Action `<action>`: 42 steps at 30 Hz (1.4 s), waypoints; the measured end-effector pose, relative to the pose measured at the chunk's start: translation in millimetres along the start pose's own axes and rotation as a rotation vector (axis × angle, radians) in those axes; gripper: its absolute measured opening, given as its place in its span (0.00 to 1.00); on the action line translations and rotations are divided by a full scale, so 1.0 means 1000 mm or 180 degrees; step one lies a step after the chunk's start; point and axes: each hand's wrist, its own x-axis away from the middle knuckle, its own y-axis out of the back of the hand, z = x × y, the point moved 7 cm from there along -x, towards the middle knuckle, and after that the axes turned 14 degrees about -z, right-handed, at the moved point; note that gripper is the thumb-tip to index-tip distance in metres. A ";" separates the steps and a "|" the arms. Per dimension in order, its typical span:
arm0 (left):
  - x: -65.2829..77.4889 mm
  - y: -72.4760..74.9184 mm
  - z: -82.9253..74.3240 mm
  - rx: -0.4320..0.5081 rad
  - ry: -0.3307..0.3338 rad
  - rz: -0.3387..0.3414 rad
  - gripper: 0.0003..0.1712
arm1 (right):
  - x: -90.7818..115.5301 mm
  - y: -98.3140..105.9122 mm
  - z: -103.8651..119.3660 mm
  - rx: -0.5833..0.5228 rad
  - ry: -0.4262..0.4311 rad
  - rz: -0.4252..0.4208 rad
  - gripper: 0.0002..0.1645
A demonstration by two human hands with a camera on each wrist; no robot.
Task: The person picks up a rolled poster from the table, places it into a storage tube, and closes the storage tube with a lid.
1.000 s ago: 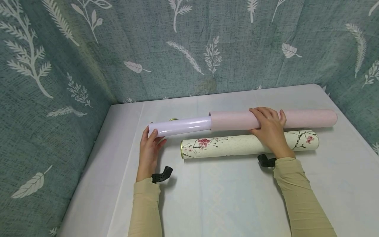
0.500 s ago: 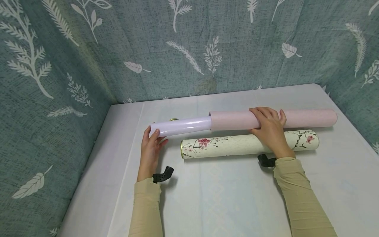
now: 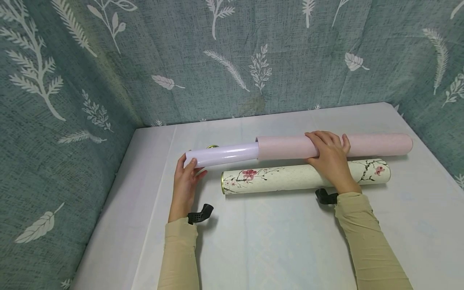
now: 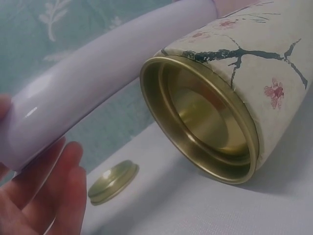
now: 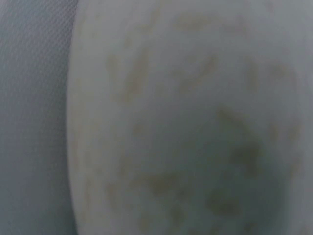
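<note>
A glossy pale-lavender paper roll (image 3: pixel 224 155) reaches partway into the open left mouth of a pink tube (image 3: pixel 377 145). My left hand (image 3: pixel 184 183) holds the roll by its left end, thumb in front and other fingers behind and below. My right hand (image 3: pixel 331 159) grips the pink tube around its middle from above. Nearer me lies a cream cardboard tube (image 3: pixel 268 179) with plum blossoms, its middle partly covered by my right hand. In the left wrist view, its gold metal end (image 4: pixel 200 117) faces the camera. The right wrist view is filled by its blurred surface (image 5: pixel 171 98).
A gold round lid (image 4: pixel 113 182) lies on the white tablecloth (image 3: pixel 261 241), mostly hidden behind the roll in the head view. A green leaf-patterned curtain (image 3: pixel 232 60) stands along the back and left of the table.
My left hand has shifted slightly to the right, and the paper roll has slid a little further into the pink tube. My right hand and both tubes have stayed put.
</note>
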 end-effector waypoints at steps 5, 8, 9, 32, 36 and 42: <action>0.000 -0.002 0.000 -0.0001 -0.0042 0.0070 0.31 | 0.000 -0.001 -0.001 -0.0006 0.0008 -0.0014 0.43; 0.001 -0.004 0.000 -0.0019 -0.0068 0.0109 0.31 | 0.000 -0.001 0.000 0.0001 0.0030 -0.0035 0.43; 0.000 -0.004 0.001 -0.0030 -0.0073 0.0120 0.32 | 0.000 -0.001 0.000 0.0010 0.0038 -0.0040 0.43; 0.002 -0.011 0.003 0.0006 -0.0027 0.0221 0.31 | 0.000 -0.001 0.000 0.0015 0.0022 -0.0010 0.43; 0.002 -0.012 0.003 -0.0002 -0.0013 0.0217 0.31 | 0.000 -0.001 -0.001 -0.0008 0.0010 -0.0005 0.43; 0.001 -0.014 0.005 -0.0038 0.0011 0.0239 0.31 | 0.000 -0.001 -0.001 -0.0004 0.0015 -0.0003 0.42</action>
